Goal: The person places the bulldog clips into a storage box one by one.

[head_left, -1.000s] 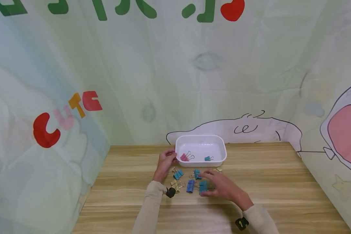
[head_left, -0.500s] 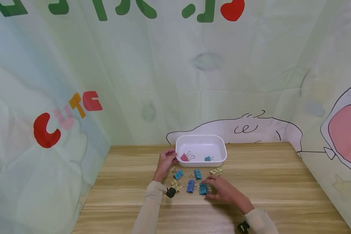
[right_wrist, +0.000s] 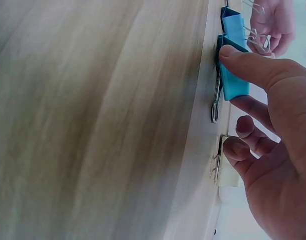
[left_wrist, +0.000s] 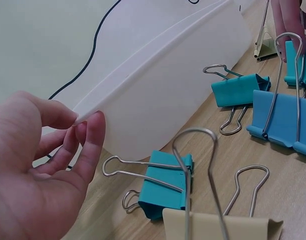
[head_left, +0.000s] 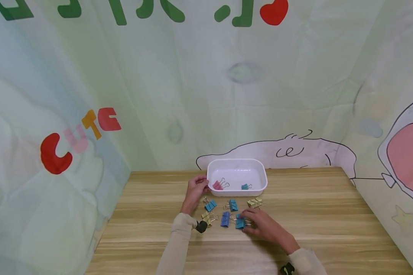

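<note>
My left hand [head_left: 195, 191] pinches the left front rim of a white plastic tub [head_left: 237, 193]; in the left wrist view thumb and fingers hold that rim [left_wrist: 90, 116]. The tub contains a pink binder clip [head_left: 218, 185] and a small teal binder clip [head_left: 244, 186]. On the table in front, my right hand [head_left: 266, 226] pinches a larger teal binder clip [head_left: 240, 222]. The right wrist view shows the thumb on the face of this teal clip [right_wrist: 234, 82] and the index finger at its other side. The clip stays down at table level.
Near the hands lie a blue binder clip [head_left: 225, 219], two teal clips [head_left: 210, 206], [head_left: 233, 205] and two yellow clips [head_left: 207, 218], [head_left: 254, 202]. The wooden table [head_left: 151, 229] meets a printed curtain [head_left: 165, 152] just behind the tub.
My right hand has shifted slightly right and its fingers have settled on the teal clip, uncovering the yellow clip behind. The left hand keeps its place on the tub rim.
</note>
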Tool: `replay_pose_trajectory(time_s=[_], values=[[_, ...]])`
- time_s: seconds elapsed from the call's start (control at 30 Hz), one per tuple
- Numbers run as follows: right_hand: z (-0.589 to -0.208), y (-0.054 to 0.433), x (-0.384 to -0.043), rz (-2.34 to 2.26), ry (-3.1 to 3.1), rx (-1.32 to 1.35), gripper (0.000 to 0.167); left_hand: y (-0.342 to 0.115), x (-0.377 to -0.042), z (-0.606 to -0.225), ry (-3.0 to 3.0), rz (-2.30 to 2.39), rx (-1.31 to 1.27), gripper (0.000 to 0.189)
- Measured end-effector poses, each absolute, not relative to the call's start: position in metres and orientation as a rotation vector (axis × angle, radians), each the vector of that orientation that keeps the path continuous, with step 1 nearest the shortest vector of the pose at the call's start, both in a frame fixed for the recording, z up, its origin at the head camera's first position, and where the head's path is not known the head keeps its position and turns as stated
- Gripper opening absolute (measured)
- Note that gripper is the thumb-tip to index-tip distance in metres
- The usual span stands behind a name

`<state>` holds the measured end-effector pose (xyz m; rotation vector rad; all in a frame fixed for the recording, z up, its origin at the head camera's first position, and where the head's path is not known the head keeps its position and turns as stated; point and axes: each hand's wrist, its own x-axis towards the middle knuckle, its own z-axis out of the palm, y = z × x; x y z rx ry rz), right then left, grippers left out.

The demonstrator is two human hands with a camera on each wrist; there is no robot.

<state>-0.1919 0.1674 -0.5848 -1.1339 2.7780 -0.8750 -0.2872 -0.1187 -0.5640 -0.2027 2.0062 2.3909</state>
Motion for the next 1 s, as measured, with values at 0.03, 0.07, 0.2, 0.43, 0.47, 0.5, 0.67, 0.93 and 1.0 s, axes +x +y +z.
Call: replay_pose_trajectory(time_s=[0.03, 0.07, 0.2, 0.43, 0.47, 0.5, 0.67, 0.93, 1.0], values=[[-0.586, 0.168, -0.192, -0.878, 2.778, -1.133, 0.039, -0.118, -0.287, -0.564, 2.002, 2.394, -0.203, 0.03], [-0.586, 0.168, -0.191, -0.877, 2.779, -1.126, 0.04, -0.118, -0.287, -0.564, 2.004, 2.394, -0.202, 0.03], [-0.587, 0.17, -0.189, -0.868, 2.787, -1.095, 0.039, -0.118, -0.286, -0.564, 2.006, 2.387, -0.204, 0.031], [-0.583, 0.171, -0.184, -0.852, 2.814, -1.073, 0.038, -0.118, -0.285, -0.565, 2.012, 2.364, -0.222, 0.033], [-0.582, 0.171, -0.184, -0.85, 2.817, -1.075, 0.038, -0.118, -0.285, -0.565, 2.014, 2.363, -0.225, 0.032], [-0.581, 0.171, -0.183, -0.846, 2.821, -1.077, 0.037, -0.118, -0.286, -0.565, 2.014, 2.362, -0.232, 0.032], [-0.575, 0.171, -0.183, -0.817, 2.837, -1.108, 0.035, -0.118, -0.288, -0.565, 2.025, 2.354, -0.252, 0.031], [-0.563, 0.174, -0.185, -0.778, 2.866, -1.116, 0.036, -0.119, -0.289, -0.563, 2.034, 2.349, -0.224, 0.031], [-0.56, 0.175, -0.186, -0.756, 2.884, -1.14, 0.036, -0.119, -0.289, -0.564, 2.037, 2.351, -0.213, 0.031]])
